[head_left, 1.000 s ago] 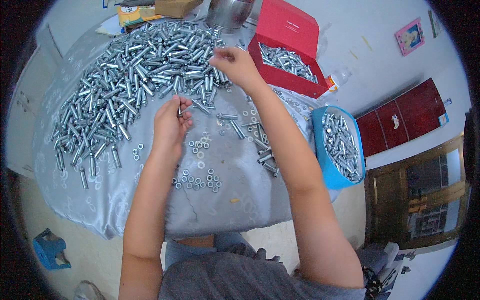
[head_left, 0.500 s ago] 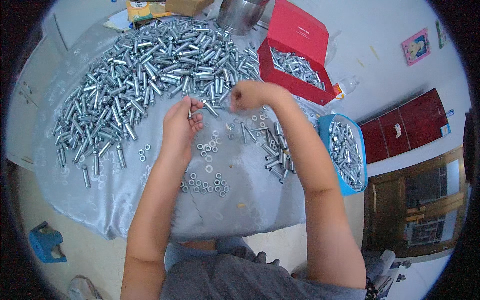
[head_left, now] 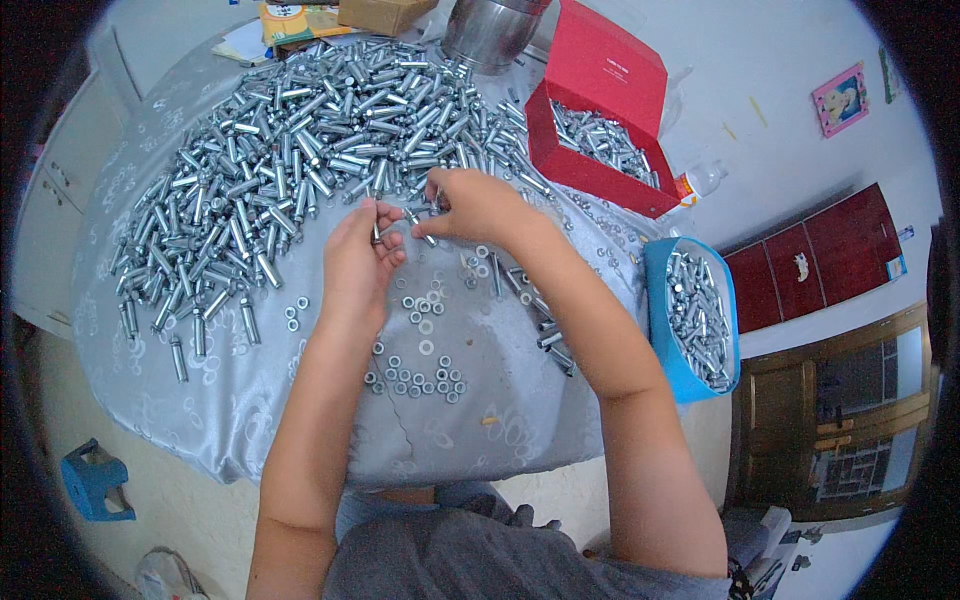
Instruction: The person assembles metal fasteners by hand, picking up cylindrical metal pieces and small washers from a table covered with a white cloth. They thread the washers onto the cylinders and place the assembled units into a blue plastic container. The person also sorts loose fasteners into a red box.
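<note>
My left hand [head_left: 362, 250] is closed around a thin metal bolt [head_left: 376, 222], which stands upright between thumb and fingers. Close by on the right, my right hand [head_left: 482, 208] has its fingers curled and its thumb against a silvery expansion bolt [head_left: 424, 228] at the near edge of a big heap of expansion bolts [head_left: 290, 150]; the fingertips are partly hidden. Below my hands, loose nuts [head_left: 415, 380] and flat washers [head_left: 427, 347] lie on the grey satin tablecloth [head_left: 450, 440]. Several more bolts [head_left: 555, 345] lie partly hidden beneath my right forearm.
An open red box [head_left: 570, 165] of bolts stands at the far right, with a blue bin [head_left: 660, 330] of bolts nearer me. At the back are a metal pot [head_left: 490, 35] and a cardboard box [head_left: 385, 14]. A blue stool [head_left: 95, 485] is on the floor at left.
My right hand has come down and slightly left to the expansion bolt near my left hand. My left hand keeps its hold on the thin bolt. The whole view has shifted slightly.
</note>
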Action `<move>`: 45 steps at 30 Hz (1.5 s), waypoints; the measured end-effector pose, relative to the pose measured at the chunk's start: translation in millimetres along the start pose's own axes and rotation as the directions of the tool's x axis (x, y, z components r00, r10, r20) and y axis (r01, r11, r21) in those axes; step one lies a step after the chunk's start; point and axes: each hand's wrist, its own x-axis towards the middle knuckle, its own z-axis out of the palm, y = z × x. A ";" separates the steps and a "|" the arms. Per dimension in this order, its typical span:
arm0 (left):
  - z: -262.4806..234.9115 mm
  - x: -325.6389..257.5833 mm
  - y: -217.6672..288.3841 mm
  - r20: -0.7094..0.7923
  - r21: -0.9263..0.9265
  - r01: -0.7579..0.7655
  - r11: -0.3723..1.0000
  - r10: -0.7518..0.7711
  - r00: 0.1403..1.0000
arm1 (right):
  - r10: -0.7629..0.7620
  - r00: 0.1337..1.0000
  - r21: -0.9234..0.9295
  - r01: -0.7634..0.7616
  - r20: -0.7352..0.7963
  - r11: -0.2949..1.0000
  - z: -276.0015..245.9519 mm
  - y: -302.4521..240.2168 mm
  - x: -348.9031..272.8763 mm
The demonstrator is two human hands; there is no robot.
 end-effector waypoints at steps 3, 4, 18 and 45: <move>-2.5 1.6 3.8 -0.030 -0.022 -0.012 1.000 0.011 0.999 | -0.069 0.997 -0.093 0.065 -0.041 0.993 8.0 -10.1 -0.8; -2.2 1.8 4.8 -0.031 -0.025 -0.015 1.000 0.015 0.999 | -0.091 0.994 -0.127 0.084 -0.055 0.988 8.2 -12.8 -0.8; -4.0 1.5 7.5 -0.059 -0.021 -0.022 1.000 0.021 0.998 | 0.253 0.967 -0.089 -0.251 0.016 0.964 -11.6 -0.7 14.5; -4.1 2.9 5.5 -0.031 -0.017 -0.022 1.000 0.021 0.999 | -0.107 0.978 -0.033 0.103 -0.179 0.994 20.3 18.8 -4.6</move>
